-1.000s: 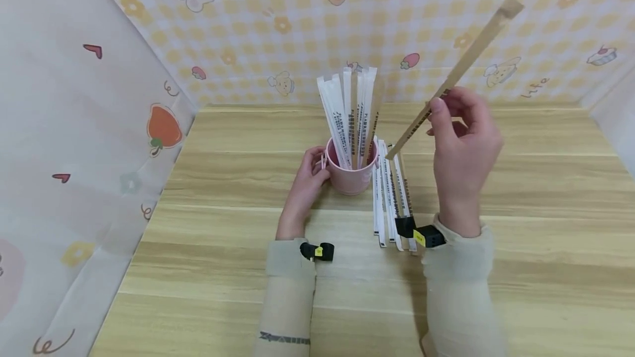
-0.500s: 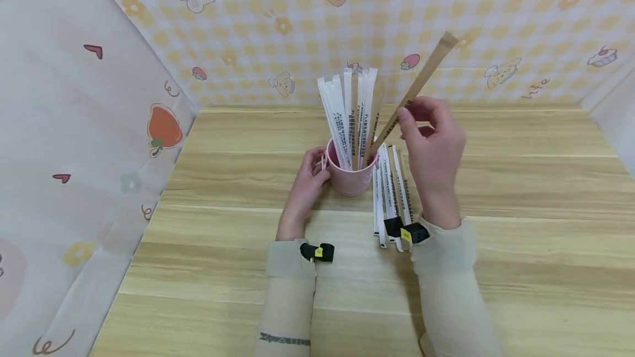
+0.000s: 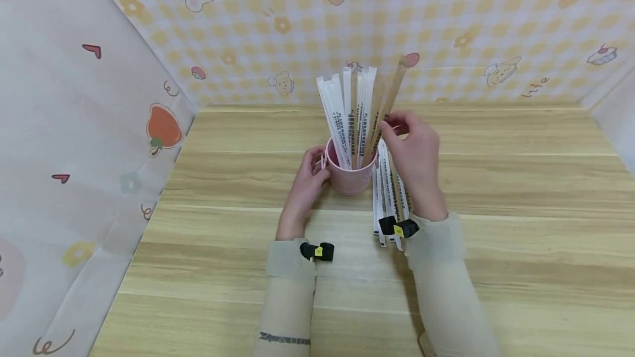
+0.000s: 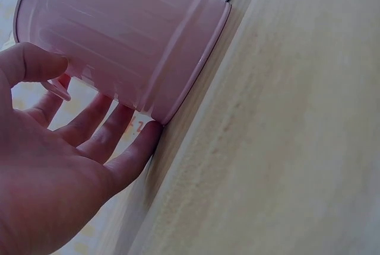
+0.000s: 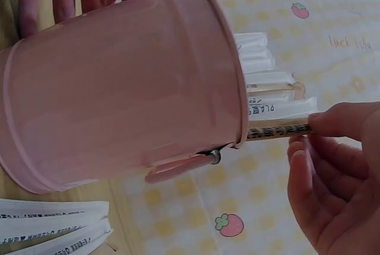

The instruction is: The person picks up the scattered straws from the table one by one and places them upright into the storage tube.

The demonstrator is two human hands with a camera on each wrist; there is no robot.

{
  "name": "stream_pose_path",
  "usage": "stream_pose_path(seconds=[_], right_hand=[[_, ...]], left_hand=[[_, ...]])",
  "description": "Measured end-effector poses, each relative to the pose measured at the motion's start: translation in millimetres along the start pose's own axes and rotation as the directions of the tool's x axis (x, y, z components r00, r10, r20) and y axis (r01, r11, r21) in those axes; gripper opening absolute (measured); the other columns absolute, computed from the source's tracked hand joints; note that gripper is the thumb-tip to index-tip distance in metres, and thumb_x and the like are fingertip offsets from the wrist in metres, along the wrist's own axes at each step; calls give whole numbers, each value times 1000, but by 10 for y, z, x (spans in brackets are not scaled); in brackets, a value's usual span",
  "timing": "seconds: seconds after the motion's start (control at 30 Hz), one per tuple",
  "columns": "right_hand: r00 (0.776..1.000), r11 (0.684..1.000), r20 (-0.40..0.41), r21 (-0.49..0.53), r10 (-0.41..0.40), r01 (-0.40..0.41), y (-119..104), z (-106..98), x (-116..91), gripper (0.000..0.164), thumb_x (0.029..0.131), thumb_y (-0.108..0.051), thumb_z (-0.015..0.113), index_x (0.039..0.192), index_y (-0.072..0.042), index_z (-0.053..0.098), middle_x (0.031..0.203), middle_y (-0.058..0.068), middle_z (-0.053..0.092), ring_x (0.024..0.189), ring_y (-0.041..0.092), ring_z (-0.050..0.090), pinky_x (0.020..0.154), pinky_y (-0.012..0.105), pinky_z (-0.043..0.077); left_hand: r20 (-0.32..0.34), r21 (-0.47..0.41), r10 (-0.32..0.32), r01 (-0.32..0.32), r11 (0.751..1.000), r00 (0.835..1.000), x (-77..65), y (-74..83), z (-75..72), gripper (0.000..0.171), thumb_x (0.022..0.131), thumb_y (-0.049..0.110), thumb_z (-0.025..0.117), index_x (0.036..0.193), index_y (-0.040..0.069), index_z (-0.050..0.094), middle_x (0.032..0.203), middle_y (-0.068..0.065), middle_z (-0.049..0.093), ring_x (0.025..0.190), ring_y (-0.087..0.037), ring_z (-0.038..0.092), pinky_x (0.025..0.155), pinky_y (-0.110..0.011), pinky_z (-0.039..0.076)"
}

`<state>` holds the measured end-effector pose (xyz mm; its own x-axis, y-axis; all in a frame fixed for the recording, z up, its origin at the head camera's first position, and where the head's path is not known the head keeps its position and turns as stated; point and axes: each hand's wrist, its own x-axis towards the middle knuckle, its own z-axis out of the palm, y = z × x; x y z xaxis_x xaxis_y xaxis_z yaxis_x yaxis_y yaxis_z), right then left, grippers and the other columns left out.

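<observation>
1. Pale wood-grain table (image 3: pixel 198 247), beneath the other things.
2. Pink, round, ribbed bucket (image 3: pixel 349 182), upright, toward twelve o'clock on the table.
3. Slim white and brown paper-wrapped straws (image 3: pixel 364 114), leaning inside the bucket.
4. Row of similar wrapped straws (image 3: pixel 388 180), flat at the bucket's four o'clock.
5. Right hand (image 3: pixel 416 153), between two and three o'clock, pinching one brown wrapped straw (image 3: pixel 396 81), lower end within the rim.
6. Left hand (image 3: pixel 307 183), at eight o'clock, gripping the bucket's side.

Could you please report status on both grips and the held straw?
Left grip holding pink bucket. Right grip pinching brown paper-wrapped straw, lower end inside bucket. Other wrapped straws stand alongside, possibly in the way.
</observation>
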<state>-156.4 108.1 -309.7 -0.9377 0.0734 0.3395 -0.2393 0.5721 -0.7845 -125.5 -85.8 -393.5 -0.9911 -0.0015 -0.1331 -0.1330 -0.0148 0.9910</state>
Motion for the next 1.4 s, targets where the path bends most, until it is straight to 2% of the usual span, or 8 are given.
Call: stream_pose_path(seconds=[0.17, 0.33, 0.47, 0.67, 1.03, 1.1, 1.2, 1.4], right_hand=[[996, 997, 80, -71, 46, -40, 43, 57, 3, 25, 84, -26, 59, 96, -6, 63, 86, 5, 62, 74, 16, 54, 63, 27, 43], [978, 988, 172, -117, 116, -96, 92, 112, 6, 23, 84, -26, 58, 96, -8, 63, 85, 3, 59, 74, 18, 51, 61, 27, 43], [967, 987, 220, -128, 125, -99, 124, 132, 2, 22, 83, -26, 59, 95, -8, 63, 83, 4, 58, 73, 18, 51, 58, 28, 43], [959, 988, 257, -126, 116, -86, 164, 80, 17, 22, 85, -26, 57, 97, -9, 63, 87, 3, 60, 75, 17, 53, 59, 29, 45], [927, 955, 265, -207, 265, -213, 489, -98, 28, 30, 87, -30, 52, 104, -6, 61, 93, 9, 60, 72, 21, 55, 57, 31, 46], [911, 943, 289, -239, 295, -229, 560, -116, 21, 32, 88, -29, 52, 106, -4, 60, 92, 11, 59, 73, 22, 54, 58, 31, 45], [867, 920, 345, -284, 360, -269, 668, -130, 8, 35, 88, -30, 52, 108, -3, 58, 92, 12, 58, 76, 24, 52, 60, 32, 44], [729, 860, 464, -350, 503, -370, 825, -147, -17, 37, 89, -33, 50, 109, -3, 54, 93, 14, 58, 78, 25, 54, 62, 32, 46]], left_hand=[[-1, 6, -2, 2, 1000, 1000, -2, -5, -3, 49, 80, 0, 48, 125, 18, 41, 129, 1, 43, 118, -13, 42, 96, -30, 38], [2, 11, -6, 6, 1000, 1000, 5, -5, -2, 49, 80, 0, 48, 125, 19, 41, 129, 2, 43, 117, -12, 42, 96, -29, 38], [8, 4, -1, 1, 1000, 1000, 8, 5, -1, 50, 80, -1, 48, 126, 18, 40, 129, 2, 42, 118, -12, 42, 96, -29, 39], [7, 5, -3, 3, 1000, 1000, 5, 11, -11, 50, 81, -1, 48, 126, 19, 40, 130, 1, 42, 119, -14, 41, 96, -29, 39], [6, 13, -14, 14, 1000, 1000, 2, 18, 2, 49, 81, 1, 49, 125, 21, 41, 129, 4, 43, 118, -11, 41, 95, -27, 39], [6, 12, -13, 13, 1000, 1000, 1, 18, 5, 50, 81, 1, 49, 125, 21, 41, 129, 4, 43, 118, -11, 42, 95, -27, 39], [3, 12, -12, 12, 1000, 1000, 0, 18, 6, 50, 80, 0, 49, 125, 20, 41, 129, 3, 43, 118, -11, 42, 95, -27, 39], [6, 0, -8, 8, 1000, 1000, 0, 9, 7, 50, 80, -1, 48, 125, 20, 41, 129, 2, 42, 118, -11, 41, 95, -28, 39]])
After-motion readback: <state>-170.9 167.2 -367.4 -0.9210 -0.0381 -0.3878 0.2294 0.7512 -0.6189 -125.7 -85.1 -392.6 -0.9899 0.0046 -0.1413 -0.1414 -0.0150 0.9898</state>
